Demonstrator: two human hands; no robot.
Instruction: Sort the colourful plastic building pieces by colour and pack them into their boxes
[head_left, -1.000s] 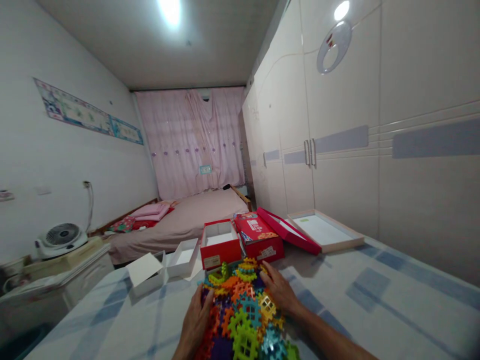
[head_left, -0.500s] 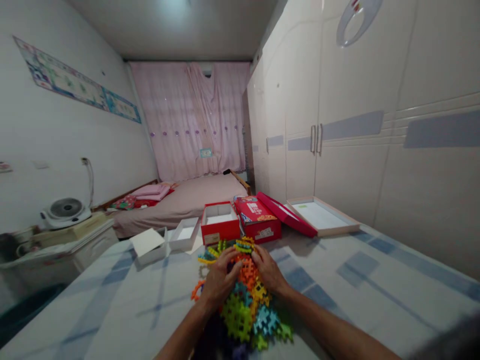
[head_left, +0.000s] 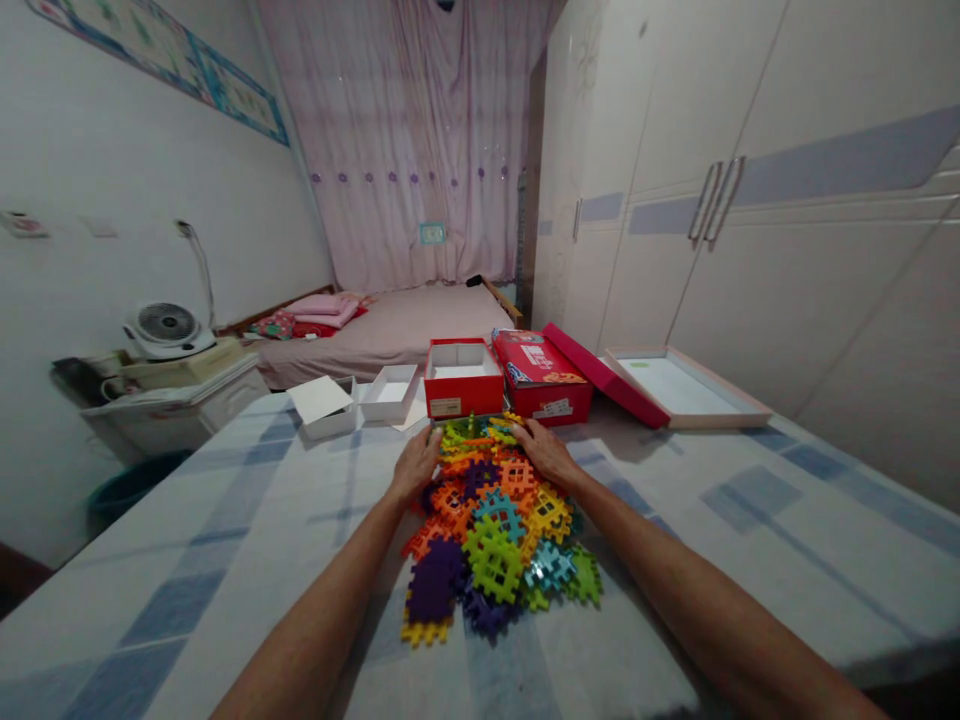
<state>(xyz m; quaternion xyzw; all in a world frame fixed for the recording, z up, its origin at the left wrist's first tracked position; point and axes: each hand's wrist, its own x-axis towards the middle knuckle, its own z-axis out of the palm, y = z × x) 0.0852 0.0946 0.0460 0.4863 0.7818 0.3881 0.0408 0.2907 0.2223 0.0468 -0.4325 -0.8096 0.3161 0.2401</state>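
A pile of colourful interlocking plastic building blocks [head_left: 495,560] lies on the cloth, with lattice squares and toothed edges in green, orange, yellow, turquoise and purple. At its far end, several pieces [head_left: 476,440] stand gathered between my two hands. My left hand [head_left: 418,462] presses against their left side, its thumb showing and its other fingers mostly hidden. On the opposite side, my right hand [head_left: 546,450] curls round the pieces, thumb against them. A purple panel [head_left: 435,582] with a yellow toothed edge lies at the near left of the pile.
Behind the pile stand an open red box [head_left: 465,405], a red printed carton [head_left: 551,400], a leaning red lid [head_left: 607,375] and a shallow tray [head_left: 686,385]. Small white boxes [head_left: 390,395] sit to the left. A checked cloth [head_left: 262,580] covers the surface.
My hands have moved apart, from on top of the pile to either side of its far end. The far pieces sit closer together. The view has tilted down.
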